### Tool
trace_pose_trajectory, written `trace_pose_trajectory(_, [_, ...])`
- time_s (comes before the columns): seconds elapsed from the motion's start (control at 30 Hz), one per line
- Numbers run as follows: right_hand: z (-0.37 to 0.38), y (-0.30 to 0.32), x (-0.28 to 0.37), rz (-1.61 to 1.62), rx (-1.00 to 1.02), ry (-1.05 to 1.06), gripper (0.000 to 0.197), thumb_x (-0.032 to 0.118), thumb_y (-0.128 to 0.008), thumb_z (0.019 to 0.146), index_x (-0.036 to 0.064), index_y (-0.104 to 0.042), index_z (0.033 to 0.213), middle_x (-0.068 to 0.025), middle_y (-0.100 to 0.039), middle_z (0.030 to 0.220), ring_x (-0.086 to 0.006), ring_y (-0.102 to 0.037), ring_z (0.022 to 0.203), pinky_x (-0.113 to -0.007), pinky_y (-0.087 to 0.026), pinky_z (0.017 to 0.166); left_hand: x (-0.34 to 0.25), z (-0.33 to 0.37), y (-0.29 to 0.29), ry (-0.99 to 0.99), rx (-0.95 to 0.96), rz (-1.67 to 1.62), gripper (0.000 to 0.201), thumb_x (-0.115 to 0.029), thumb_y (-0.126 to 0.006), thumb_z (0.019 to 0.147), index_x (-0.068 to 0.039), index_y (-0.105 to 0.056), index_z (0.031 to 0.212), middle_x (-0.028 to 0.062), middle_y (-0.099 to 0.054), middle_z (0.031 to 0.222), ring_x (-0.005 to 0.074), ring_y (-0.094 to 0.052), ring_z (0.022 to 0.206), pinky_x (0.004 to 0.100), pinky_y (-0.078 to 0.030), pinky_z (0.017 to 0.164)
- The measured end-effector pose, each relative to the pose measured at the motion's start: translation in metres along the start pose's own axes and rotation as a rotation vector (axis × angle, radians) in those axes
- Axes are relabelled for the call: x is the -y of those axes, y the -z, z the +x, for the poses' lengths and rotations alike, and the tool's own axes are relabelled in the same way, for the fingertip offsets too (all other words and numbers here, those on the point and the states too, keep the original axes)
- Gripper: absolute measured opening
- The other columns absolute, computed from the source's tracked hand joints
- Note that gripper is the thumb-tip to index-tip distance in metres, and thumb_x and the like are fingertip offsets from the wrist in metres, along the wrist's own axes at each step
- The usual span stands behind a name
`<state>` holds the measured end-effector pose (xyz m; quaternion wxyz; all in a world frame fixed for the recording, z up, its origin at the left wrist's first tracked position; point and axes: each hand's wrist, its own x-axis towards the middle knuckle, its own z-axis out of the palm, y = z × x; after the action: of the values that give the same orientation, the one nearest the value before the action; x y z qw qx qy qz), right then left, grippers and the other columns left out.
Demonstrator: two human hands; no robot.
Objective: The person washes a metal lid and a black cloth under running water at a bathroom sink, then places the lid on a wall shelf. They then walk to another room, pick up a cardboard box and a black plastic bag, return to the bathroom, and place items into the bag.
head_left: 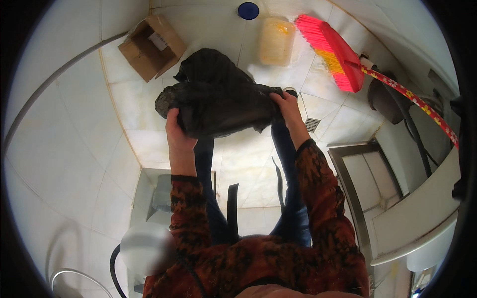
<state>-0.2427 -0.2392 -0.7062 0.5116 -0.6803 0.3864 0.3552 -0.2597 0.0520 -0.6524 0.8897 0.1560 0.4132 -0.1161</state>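
A black plastic bag (223, 107) is stretched between my two hands, in front of my legs. My left hand (178, 131) grips its left side, fingers wrapped behind the plastic. At the bag's right end, my right hand (289, 110) pinches the edge near my shoe. The upper part of the bag bulges away from me in loose folds. What is inside the bag, if anything, stays hidden.
An open cardboard box (151, 47) lies at the far left. A blue lid (248, 10), a clear plastic container (276, 42) and a red broom (343, 54) are farther ahead. A floor drain (312, 124) is right of my shoe; a dark bucket (387, 102) stands by the right wall.
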Motion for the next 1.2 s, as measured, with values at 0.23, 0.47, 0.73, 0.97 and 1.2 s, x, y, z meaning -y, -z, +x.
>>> trace_pose_trajectory(0.23, [0.064, 0.042, 0.008, 0.072, -0.263, -0.236, 0.053, 0.049, -0.060, 0.073, 0.0022, -0.056, 0.097, -0.0096, -0.062, 0.080, -0.0179, -0.060, 0.064, -0.030, -0.043, 0.047, 0.005, 0.005, -0.015, -0.051, 0.086, 0.083, 0.045, -0.028, -0.039, 0.087, -0.004, -0.041, 0.124, 0.0090, -0.046, 0.125, 0.0236, -0.044, 0.113, 0.0358, -0.035, 0.097])
trace_pose_trajectory(0.47, [0.131, 0.024, -0.033, 0.604, -0.201, -0.291, 0.041, 0.024, -0.060, 0.080, -0.0038, -0.048, 0.107, -0.0177, -0.060, 0.091, -0.0274, -0.060, 0.070, -0.037, -0.050, 0.058, -0.001, 0.002, -0.020, -0.037, 0.034, 0.121, 0.056, -0.030, -0.048, 0.080, -0.002, -0.037, 0.127, 0.0134, -0.044, 0.126, 0.0289, -0.042, 0.115, 0.0387, -0.033, 0.099])
trace_pose_trajectory(0.73, [0.176, -0.007, -0.049, 0.840, -0.154, -0.188, 0.036, 0.019, -0.054, 0.083, -0.0120, -0.047, 0.099, -0.0193, -0.059, 0.083, -0.0286, -0.061, 0.070, -0.037, -0.051, 0.063, 0.003, 0.001, -0.020, -0.054, 0.025, 0.155, 0.062, -0.027, -0.057, 0.074, -0.001, -0.037, 0.126, 0.0153, -0.043, 0.125, 0.0308, -0.043, 0.114, 0.0403, -0.034, 0.098])
trace_pose_trajectory(0.97, [0.164, -0.005, -0.023, 0.376, -0.447, -0.129, 0.036, 0.019, -0.049, 0.076, -0.0146, -0.051, 0.089, -0.0191, -0.058, 0.064, -0.0291, -0.060, 0.061, -0.035, -0.052, 0.054, 0.010, 0.002, -0.018, -0.027, -0.011, 0.273, 0.064, -0.033, -0.056, 0.077, -0.001, -0.035, 0.128, 0.0159, -0.044, 0.126, 0.0308, -0.043, 0.115, 0.0414, -0.033, 0.099])
trace_pose_trajectory(1.2, [0.145, 0.003, 0.001, 0.456, -0.550, -0.145, 0.036, 0.018, -0.051, 0.072, -0.0112, -0.050, 0.093, -0.0189, -0.057, 0.075, -0.0317, -0.059, 0.062, -0.043, -0.051, 0.051, 0.008, 0.000, -0.016, 0.026, 0.009, 0.279, 0.062, -0.032, -0.055, 0.080, 0.000, -0.033, 0.129, 0.0159, -0.042, 0.127, 0.0312, -0.042, 0.116, 0.0427, -0.032, 0.099])
